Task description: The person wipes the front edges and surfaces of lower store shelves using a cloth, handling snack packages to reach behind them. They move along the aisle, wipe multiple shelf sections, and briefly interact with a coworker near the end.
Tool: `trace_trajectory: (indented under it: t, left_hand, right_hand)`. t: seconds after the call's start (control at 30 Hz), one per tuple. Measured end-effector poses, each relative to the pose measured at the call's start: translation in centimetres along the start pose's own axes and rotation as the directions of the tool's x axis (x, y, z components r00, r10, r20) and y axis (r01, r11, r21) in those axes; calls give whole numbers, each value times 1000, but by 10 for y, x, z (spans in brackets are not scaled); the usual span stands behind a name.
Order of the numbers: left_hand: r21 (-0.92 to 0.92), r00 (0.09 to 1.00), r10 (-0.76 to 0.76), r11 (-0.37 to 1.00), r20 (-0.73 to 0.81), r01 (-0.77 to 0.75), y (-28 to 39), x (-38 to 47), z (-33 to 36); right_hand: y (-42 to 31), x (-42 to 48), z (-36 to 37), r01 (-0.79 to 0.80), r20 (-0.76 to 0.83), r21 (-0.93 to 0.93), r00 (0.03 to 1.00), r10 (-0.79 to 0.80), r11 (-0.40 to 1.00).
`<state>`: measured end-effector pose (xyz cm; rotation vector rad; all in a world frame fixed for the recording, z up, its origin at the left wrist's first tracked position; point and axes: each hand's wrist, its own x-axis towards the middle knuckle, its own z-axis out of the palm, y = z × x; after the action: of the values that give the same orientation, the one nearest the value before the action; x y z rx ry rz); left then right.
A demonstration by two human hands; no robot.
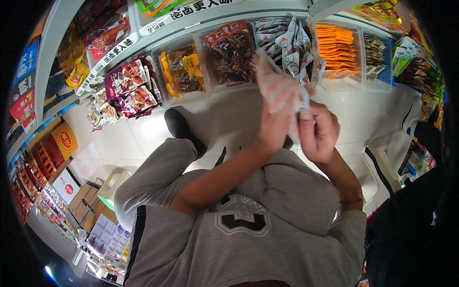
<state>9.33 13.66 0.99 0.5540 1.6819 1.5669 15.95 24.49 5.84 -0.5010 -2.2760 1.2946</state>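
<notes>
My left hand [273, 127] has a thin white cloth with a pink pattern [279, 88] draped over its fingers, blurred by motion. My right hand [320, 132] is close beside it, thumb and fingers pinching a small pale packet [304, 97] against the cloth. Much of the packet is hidden by the cloth and fingers. Just beyond both hands, a clear plastic bin holds white snack packets with a printed pattern [274, 32], some leaning over its front edge.
Clear bins alongside hold dark-brown vacuum packs [231, 53], yellow packs [183, 68] and orange sachets [337, 50]. Purple snack bags [131, 86] lie at the left. A plastic stool [114, 183] stands by my left knee. Someone in dark clothing [405, 222] is at the right.
</notes>
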Motion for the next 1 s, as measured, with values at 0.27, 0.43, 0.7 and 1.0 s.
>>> trace_trajectory:
  t: [0.27, 0.43, 0.7, 1.0]
  left_hand:
    - [-775, 782, 177, 379, 597, 506, -45, 37, -111]
    - [-670, 905, -377, 621, 199, 406, -8, 23, -80]
    - [-347, 981, -145, 933, -130, 92, 27, 46, -70]
    - [624, 805, 582, 588, 114, -514, 21, 35, -54]
  right_hand:
    - [2, 15, 11, -353, -54, 697, 842, 537, 624]
    - [28, 17, 34, -466, -39, 293, 866, 498, 835]
    - [33, 19, 24, -231, -364, 85, 898, 246, 969]
    - [18, 43, 42, -587, 328, 666, 785, 526, 461]
